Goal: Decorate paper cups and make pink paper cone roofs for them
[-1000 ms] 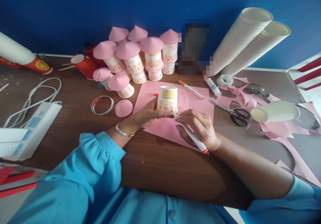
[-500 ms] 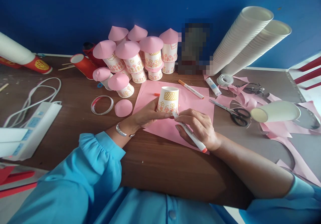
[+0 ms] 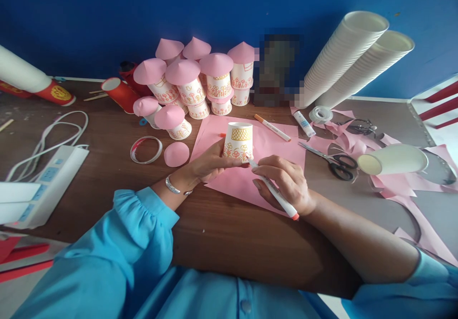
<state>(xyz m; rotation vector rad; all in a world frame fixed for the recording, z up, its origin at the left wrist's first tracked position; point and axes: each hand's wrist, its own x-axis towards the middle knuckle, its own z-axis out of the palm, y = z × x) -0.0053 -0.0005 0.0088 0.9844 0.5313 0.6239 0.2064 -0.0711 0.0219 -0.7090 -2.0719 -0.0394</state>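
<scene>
My left hand grips an upside-down paper cup drawn with a yellow lattice and red flowers, standing on a pink paper sheet. My right hand is closed around a white marker with a red end, its tip touching the cup's lower right edge. Behind them stands a pile of decorated cups with pink cone lids. A loose pink cone lid lies left of my left hand.
Scissors, a glue tube, an orange marker, a tape roll and pink scraps lie to the right. Two long stacks of white cups lean on the blue wall. A power strip and red cups sit left.
The marker tip has shifted slightly along the cup's lower edge and my right hand has dropped a little. The cup and my left hand have barely moved.
</scene>
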